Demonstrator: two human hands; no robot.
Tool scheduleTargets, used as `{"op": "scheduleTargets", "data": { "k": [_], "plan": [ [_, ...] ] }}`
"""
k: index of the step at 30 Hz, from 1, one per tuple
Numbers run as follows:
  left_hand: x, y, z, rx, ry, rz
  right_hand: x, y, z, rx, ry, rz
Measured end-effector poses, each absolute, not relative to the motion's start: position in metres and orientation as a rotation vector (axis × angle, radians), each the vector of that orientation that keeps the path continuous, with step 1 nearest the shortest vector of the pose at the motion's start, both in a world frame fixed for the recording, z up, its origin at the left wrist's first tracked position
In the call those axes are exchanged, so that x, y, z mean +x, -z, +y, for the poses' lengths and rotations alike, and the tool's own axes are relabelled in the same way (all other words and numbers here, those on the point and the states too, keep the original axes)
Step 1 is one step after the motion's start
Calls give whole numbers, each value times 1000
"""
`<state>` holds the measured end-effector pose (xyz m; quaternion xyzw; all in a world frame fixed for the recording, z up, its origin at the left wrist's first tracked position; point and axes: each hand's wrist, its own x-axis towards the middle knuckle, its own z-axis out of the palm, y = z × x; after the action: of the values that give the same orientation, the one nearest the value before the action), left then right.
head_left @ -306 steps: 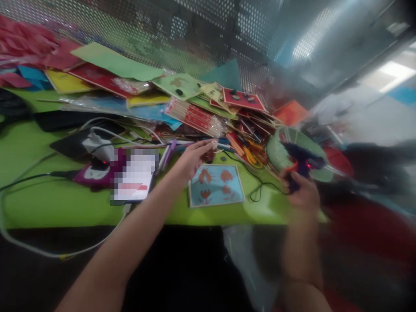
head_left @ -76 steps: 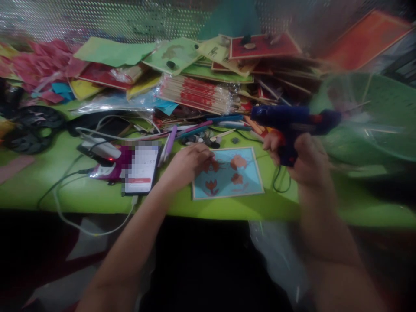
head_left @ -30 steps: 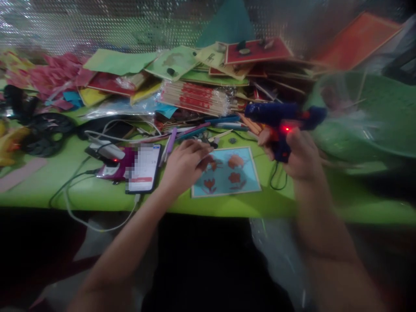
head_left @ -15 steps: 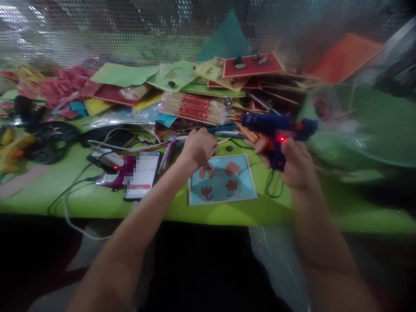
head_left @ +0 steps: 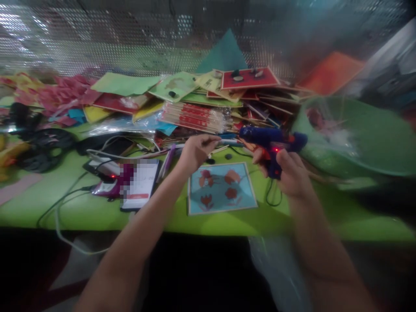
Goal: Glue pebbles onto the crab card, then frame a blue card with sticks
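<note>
Along the middle of the near edge of the tabletop [head_left: 175, 223], just in from it, lies the card [head_left: 222, 188], flat and blue with a pale border and four orange-brown flower shapes; the upper left one bears a reddish spot. Left of it, also towards the near edge, is the phone [head_left: 139, 184], partly pixelated, and touching or just beside that the purple power strip [head_left: 108, 186] with its small red light.

Right of the card a thin dark cord [head_left: 274, 197] makes a loop. Above it the right hand [head_left: 286, 170] is wrapped around the handle of the blue glue gun [head_left: 273, 138], nozzle towards the left, red light lit. The left hand [head_left: 196, 151] is just past the card's far left corner, thumb and fingertips drawn together; whether something small is pinched there, I cannot tell. Two dark stones [head_left: 210, 161] [head_left: 228, 156] lie just past the card, the pens [head_left: 167, 162] left of the hand.

Farther back lies a bundle of sticks [head_left: 193, 117] in clear wrap, with the green basket [head_left: 373, 138] towards the right edge. Towards the far edge are heaped cards [head_left: 250, 79] and, at the far left corner, crumpled pink paper [head_left: 68, 93].
</note>
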<state>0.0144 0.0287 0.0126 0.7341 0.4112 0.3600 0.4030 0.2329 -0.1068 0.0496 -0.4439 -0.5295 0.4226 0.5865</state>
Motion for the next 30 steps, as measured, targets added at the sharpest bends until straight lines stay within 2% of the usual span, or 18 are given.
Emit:
{"op": "scheduleTargets", "data": {
  "k": [5, 10, 30],
  "plan": [
    [11, -12, 12, 1021, -1003, 746, 230, -48, -109, -1125, -957, -1240],
    [12, -16, 1, 683, -1053, 658, 227, -44, -109, -1163, -970, -1257],
    [14, -17, -7, 623, -987, 680, 227, -25, -102, -1230, -961, -1308]
  ]
}}
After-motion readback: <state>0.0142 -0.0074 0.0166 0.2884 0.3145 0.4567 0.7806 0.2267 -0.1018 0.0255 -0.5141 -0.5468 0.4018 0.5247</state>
